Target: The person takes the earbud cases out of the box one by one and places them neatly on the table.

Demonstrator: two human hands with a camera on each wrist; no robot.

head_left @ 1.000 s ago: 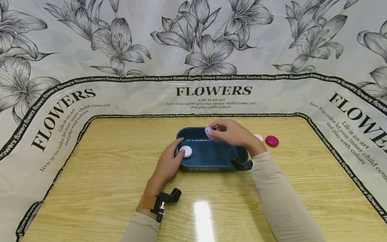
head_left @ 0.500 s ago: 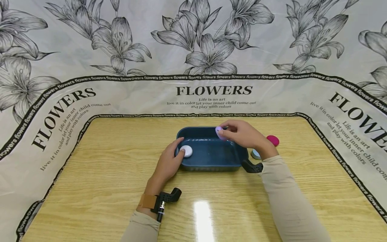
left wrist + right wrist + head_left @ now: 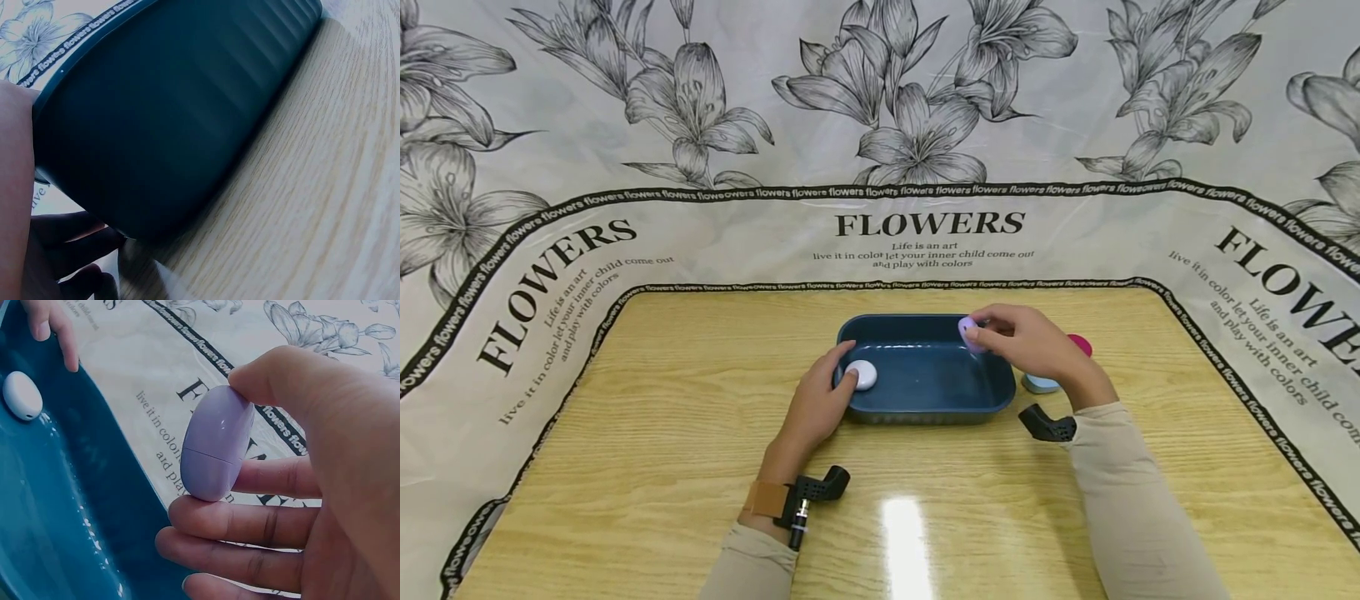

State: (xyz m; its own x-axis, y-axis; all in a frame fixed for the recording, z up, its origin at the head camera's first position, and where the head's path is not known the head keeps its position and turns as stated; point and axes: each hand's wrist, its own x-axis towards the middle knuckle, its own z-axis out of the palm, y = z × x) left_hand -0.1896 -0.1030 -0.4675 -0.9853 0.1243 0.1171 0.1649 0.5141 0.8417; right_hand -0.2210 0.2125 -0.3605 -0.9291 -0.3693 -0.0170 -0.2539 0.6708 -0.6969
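Observation:
A dark blue rectangular tub (image 3: 925, 379) sits on the wooden table in the head view. My left hand (image 3: 820, 400) grips its left end, thumb over the rim and fingers along the outside wall. Inside, beside that thumb, lies a glossy white pebble-shaped case (image 3: 862, 375). Between thumb and fingers, my right hand (image 3: 1030, 342) pinches a lilac pebble-shaped case (image 3: 215, 444) above the tub's back right corner. A seam line crosses the lilac case in the right wrist view. The left wrist view shows the ribbed outer wall (image 3: 244, 69) of the tub and shaded fingers under its end.
Right of the tub, partly behind my right hand and wrist, lie a pale blue rounded piece (image 3: 1041, 384) and a magenta one (image 3: 1081, 343). A printed flower curtain (image 3: 925, 242) borders the back and both sides of the table (image 3: 662, 433).
My right hand has moved rightward over the tub with the lilac case, from mid-back toward the right corner. The pale blue piece has come into sight. My left hand has stayed put.

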